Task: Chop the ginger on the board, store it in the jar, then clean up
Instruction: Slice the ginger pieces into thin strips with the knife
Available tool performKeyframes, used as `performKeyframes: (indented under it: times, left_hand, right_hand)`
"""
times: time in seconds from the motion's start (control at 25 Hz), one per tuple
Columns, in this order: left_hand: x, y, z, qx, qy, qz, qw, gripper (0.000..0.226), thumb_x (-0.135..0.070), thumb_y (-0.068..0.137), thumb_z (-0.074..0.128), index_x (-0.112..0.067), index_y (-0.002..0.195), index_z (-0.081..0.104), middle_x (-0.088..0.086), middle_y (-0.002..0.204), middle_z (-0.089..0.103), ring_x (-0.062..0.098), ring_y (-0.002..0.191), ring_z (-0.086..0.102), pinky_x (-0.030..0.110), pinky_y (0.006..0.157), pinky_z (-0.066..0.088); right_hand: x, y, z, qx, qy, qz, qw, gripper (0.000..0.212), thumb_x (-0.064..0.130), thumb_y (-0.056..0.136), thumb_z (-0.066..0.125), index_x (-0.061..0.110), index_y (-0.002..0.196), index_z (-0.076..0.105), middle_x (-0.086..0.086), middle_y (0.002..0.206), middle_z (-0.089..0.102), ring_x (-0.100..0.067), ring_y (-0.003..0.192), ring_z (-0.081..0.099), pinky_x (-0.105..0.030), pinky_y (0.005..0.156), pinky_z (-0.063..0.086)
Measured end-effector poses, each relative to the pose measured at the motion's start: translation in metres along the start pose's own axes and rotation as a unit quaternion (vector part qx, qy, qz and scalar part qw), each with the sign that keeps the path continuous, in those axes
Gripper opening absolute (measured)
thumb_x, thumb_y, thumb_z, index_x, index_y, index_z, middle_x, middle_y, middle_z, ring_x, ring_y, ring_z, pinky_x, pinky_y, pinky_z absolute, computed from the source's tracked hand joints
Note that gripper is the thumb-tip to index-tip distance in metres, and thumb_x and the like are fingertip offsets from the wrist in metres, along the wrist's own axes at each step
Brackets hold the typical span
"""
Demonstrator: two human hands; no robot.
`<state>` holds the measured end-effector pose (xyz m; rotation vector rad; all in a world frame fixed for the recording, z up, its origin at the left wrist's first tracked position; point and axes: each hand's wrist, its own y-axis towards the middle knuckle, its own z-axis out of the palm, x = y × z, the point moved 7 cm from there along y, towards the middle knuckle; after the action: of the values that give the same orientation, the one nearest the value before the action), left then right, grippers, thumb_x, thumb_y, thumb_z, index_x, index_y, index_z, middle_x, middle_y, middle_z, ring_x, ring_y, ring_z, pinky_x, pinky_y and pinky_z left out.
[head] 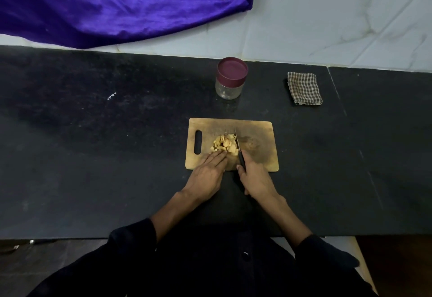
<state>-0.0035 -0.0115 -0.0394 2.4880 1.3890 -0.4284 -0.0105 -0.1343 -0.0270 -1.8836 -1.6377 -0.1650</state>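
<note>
A pile of pale yellow ginger pieces (224,144) lies on the wooden cutting board (257,137), left of its middle. My left hand (208,175) lies flat on the board's near edge, its straight fingertips touching the pile's near side. My right hand (256,179) grips the black handle of a knife (238,147), whose blade points away from me and rests against the right side of the pile. A clear glass jar (229,88) with its maroon lid (232,70) on stands behind the board.
A folded checked cloth (304,88) lies at the back right of the black stone counter (117,144). A purple fabric (117,4) hangs over the tiled wall at the back left. The counter's front edge runs just before my body.
</note>
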Motion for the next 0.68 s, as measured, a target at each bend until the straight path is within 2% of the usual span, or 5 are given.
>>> performKeyframes:
  times: [0.08,0.24,0.44,0.56,0.68]
  left_hand:
    - [0.005,0.002,-0.004,-0.004,-0.016,-0.011,1.000,0.046,-0.011,0.099,0.038,-0.010,0.145,0.036,0.005,0.154,0.031,0.018,0.144,0.022,0.021,0.113,-0.003]
    - [0.016,0.007,-0.004,0.004,-0.036,-0.025,0.999,0.051,-0.003,0.093,0.040,-0.009,0.145,0.037,0.008,0.152,0.034,0.021,0.143,0.025,0.023,0.116,0.005]
    - [0.013,0.005,-0.007,-0.003,-0.056,-0.030,0.998,0.048,-0.002,0.093,0.043,-0.008,0.140,0.044,0.008,0.147,0.042,0.019,0.142,0.029,0.026,0.118,0.011]
    - [0.010,0.000,-0.010,-0.020,-0.063,-0.038,0.997,0.044,-0.002,0.093,0.045,-0.007,0.137,0.048,0.008,0.146,0.044,0.020,0.141,0.029,0.027,0.118,0.013]
    - [0.004,0.001,-0.015,-0.034,-0.064,-0.032,0.997,0.041,0.001,0.091,0.049,-0.005,0.130,0.056,0.011,0.139,0.052,0.023,0.136,0.038,0.023,0.114,0.014]
  right_hand:
    - [0.006,0.006,-0.001,0.005,-0.003,-0.004,1.000,0.053,0.023,0.104,0.045,0.020,0.153,0.026,-0.009,0.091,0.071,-0.023,0.067,0.069,-0.041,0.068,0.060]
    - [0.016,0.015,-0.001,0.007,-0.014,-0.010,1.000,0.050,0.022,0.104,0.045,0.019,0.151,0.028,-0.009,0.092,0.071,-0.024,0.071,0.071,-0.040,0.070,0.060]
    - [0.014,0.019,-0.006,0.004,-0.002,-0.004,1.000,0.047,0.019,0.104,0.044,0.019,0.148,0.031,-0.010,0.096,0.069,-0.026,0.078,0.070,-0.043,0.073,0.060]
    - [0.009,0.015,-0.011,-0.003,0.010,-0.004,1.000,0.048,0.016,0.104,0.043,0.019,0.149,0.030,-0.008,0.098,0.068,-0.021,0.082,0.068,-0.037,0.076,0.057]
    - [0.008,0.009,-0.013,0.002,0.040,-0.013,0.999,0.046,0.016,0.104,0.042,0.021,0.148,0.031,-0.007,0.098,0.066,-0.019,0.080,0.066,-0.035,0.073,0.056]
